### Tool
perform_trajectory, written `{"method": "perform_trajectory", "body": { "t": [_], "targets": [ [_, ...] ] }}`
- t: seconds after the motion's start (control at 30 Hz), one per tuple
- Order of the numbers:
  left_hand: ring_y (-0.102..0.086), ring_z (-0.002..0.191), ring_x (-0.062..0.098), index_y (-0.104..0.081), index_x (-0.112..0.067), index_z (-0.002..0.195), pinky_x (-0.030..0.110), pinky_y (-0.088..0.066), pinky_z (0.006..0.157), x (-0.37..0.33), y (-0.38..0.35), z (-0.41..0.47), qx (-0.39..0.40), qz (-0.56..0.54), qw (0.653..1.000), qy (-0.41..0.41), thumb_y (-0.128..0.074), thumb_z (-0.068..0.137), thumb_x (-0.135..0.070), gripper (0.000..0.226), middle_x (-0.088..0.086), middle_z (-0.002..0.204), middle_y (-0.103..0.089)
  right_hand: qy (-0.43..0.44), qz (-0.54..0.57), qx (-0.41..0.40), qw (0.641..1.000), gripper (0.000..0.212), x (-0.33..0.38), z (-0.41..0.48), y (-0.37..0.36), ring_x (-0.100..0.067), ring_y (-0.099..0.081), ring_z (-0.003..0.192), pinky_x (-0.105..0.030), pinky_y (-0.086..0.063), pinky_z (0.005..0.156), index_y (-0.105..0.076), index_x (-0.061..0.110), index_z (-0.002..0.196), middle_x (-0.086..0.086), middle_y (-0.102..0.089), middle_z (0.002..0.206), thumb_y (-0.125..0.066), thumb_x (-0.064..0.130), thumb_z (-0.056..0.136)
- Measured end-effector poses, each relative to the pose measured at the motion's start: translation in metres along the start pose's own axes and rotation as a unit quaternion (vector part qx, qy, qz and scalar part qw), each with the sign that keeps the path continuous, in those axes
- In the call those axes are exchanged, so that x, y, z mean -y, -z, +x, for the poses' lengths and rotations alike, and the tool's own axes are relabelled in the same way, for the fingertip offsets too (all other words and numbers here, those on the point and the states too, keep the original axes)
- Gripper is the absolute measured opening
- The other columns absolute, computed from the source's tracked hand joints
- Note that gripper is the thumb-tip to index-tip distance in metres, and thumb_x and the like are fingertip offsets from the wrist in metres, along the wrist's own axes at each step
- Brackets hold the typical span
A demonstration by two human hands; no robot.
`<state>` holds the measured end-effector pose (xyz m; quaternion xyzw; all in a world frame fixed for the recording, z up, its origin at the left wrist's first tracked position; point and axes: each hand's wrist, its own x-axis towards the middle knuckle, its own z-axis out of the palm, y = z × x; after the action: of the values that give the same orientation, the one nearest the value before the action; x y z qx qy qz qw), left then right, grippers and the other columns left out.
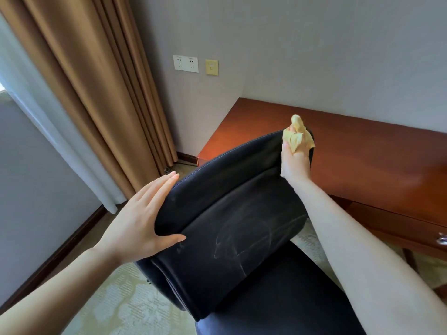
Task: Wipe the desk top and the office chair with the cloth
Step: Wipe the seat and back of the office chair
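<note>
Curtain (96, 105) hangs far left, out of play. Left hand (142, 213) lies flat against the left edge of the chair back (229, 213), fingers straight, thumb across the front. It steadies the back and grips nothing. Faint curved smears mid-back read as wipe marks, so I judge the front panel partly done. Right hand (295, 163) is closed round the bunched yellow cloth (297, 136), pressing it on the back's top right corner. Seat (278, 310) below shows no marks I can read; likely left to do. Desk (362, 153) stands beyond, at right, glossy; whether it has been wiped, I cannot tell.
</note>
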<state>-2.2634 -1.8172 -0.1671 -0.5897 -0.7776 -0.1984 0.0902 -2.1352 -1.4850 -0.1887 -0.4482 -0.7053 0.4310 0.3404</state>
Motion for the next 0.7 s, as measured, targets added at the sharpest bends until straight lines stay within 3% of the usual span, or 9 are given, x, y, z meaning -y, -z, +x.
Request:
{"method": "perform_trajectory", "body": {
  "t": [0.1, 0.17, 0.23, 0.3, 0.43, 0.5, 0.57, 0.7],
  "targets": [
    [-0.023, 0.134, 0.001, -0.022, -0.017, 0.15, 0.026, -0.027, 0.11, 0.0, -0.001, 0.0, -0.005, -0.004, 1.0, 0.005, -0.072, 0.061, -0.059, 0.11, -0.008, 0.147, -0.031, -0.1, 0.073, -0.07, 0.99, 0.047, 0.014, 0.018, 0.001, -0.025, -0.042, 0.127, -0.032, -0.034, 0.102, -0.033, 0.022, 0.145, -0.004, -0.038, 0.144, -0.036, 0.034, 0.099],
    [-0.025, 0.135, 0.002, -0.022, -0.019, 0.15, 0.031, -0.03, 0.109, 0.001, -0.002, 0.001, -0.005, -0.007, 1.0, 0.013, -0.072, 0.061, -0.059, 0.109, -0.008, 0.147, -0.033, -0.171, 0.119, -0.116, 0.971, 0.05, 0.023, 0.023, 0.0, -0.027, -0.041, 0.128, -0.039, -0.035, 0.107, -0.028, 0.026, 0.147, -0.003, -0.036, 0.146, -0.035, 0.035, 0.099],
    [-0.024, 0.136, 0.003, -0.022, -0.02, 0.15, 0.033, -0.03, 0.109, 0.003, -0.003, 0.002, -0.003, -0.012, 1.0, 0.015, -0.073, 0.062, -0.059, 0.109, -0.01, 0.148, -0.031, -0.182, 0.136, -0.136, 0.964, 0.052, 0.03, 0.018, -0.01, -0.025, -0.039, 0.131, -0.044, -0.034, 0.108, -0.023, 0.03, 0.148, 0.0, -0.037, 0.146, -0.034, 0.037, 0.098],
    [-0.024, 0.137, 0.003, -0.024, -0.018, 0.15, 0.031, -0.029, 0.11, 0.005, -0.003, 0.002, 0.0, -0.016, 1.0, 0.014, -0.074, 0.064, -0.058, 0.107, -0.01, 0.148, -0.029, -0.12, 0.101, -0.141, 0.978, 0.054, 0.036, -0.001, -0.029, -0.023, -0.032, 0.137, -0.042, -0.027, 0.113, -0.023, 0.025, 0.15, 0.002, -0.034, 0.15, -0.035, 0.037, 0.099],
    [-0.026, 0.138, 0.009, -0.03, -0.013, 0.148, 0.03, -0.025, 0.112, 0.006, -0.003, 0.001, -0.005, -0.005, 1.0, 0.017, -0.068, 0.072, -0.056, 0.095, -0.007, 0.149, -0.031, 0.084, 0.032, -0.139, 0.986, 0.048, 0.045, -0.071, -0.073, -0.029, -0.011, 0.145, -0.047, -0.01, 0.118, -0.03, 0.019, 0.147, -0.004, -0.027, 0.155, -0.039, 0.027, 0.101],
    [-0.024, 0.139, 0.008, -0.031, -0.012, 0.147, 0.027, -0.021, 0.113, 0.004, -0.002, 0.0, -0.016, -0.005, 1.0, 0.019, -0.059, 0.08, -0.054, 0.084, -0.008, 0.148, -0.03, 0.16, -0.004, -0.11, 0.981, 0.045, 0.048, -0.106, -0.089, -0.035, -0.009, 0.144, -0.053, -0.01, 0.117, -0.033, 0.024, 0.144, -0.008, -0.029, 0.154, -0.04, 0.022, 0.1],
    [-0.024, 0.14, 0.008, -0.033, -0.013, 0.147, 0.027, -0.018, 0.113, 0.003, -0.001, -0.002, -0.027, -0.021, 0.999, 0.033, -0.047, 0.086, -0.049, 0.072, -0.005, 0.149, -0.034, 0.213, -0.037, -0.071, 0.974, 0.041, 0.048, -0.133, -0.099, -0.036, -0.008, 0.144, -0.057, -0.014, 0.115, -0.044, 0.02, 0.139, -0.008, -0.03, 0.153, -0.04, 0.02, 0.099],
    [-0.03, 0.139, 0.014, -0.038, -0.012, 0.144, 0.028, -0.019, 0.113, 0.001, -0.002, -0.001, -0.057, -0.033, 0.995, 0.068, -0.035, 0.091, -0.036, 0.059, 0.002, 0.146, -0.042, 0.295, -0.041, 0.024, 0.954, 0.044, 0.045, -0.179, -0.108, -0.029, -0.005, 0.146, -0.058, -0.018, 0.113, -0.045, 0.023, 0.139, 0.003, -0.025, 0.153, -0.03, 0.033, 0.099]
  ]
}}
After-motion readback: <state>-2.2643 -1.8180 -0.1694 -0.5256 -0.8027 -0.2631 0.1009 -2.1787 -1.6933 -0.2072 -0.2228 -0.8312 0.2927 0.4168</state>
